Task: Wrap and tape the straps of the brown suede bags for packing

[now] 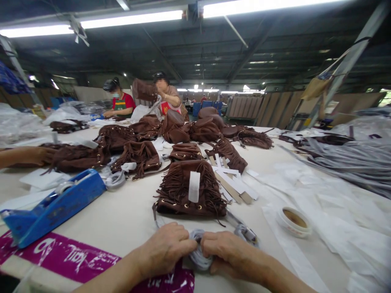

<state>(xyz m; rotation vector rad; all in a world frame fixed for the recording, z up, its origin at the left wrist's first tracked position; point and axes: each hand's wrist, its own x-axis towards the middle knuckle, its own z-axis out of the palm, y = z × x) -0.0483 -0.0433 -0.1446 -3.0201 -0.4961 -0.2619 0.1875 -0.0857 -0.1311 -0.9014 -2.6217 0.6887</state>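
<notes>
Close to the table's front edge, my left hand point(166, 249) and my right hand point(233, 253) meet at a coiled strap point(201, 260) in pale grey wrapping. Fingers of both hands are closed on it, the left from its left side and the right from its right. Just beyond lies a brown fringed bag point(177, 183) with gold eyelets and a strip of white wrapping point(194, 187) on its front. A wrapped strap end with metal hardware point(247, 234) rests right of my right hand.
A blue tape dispenser point(58, 207) stands at left on a purple printed sheet point(76, 256). A tape roll point(293, 222) and white sheets lie right. Brown bags point(137, 156) and card strips point(233, 183) fill the middle. Another person's arm point(27, 156) reaches in; two co-workers stand behind.
</notes>
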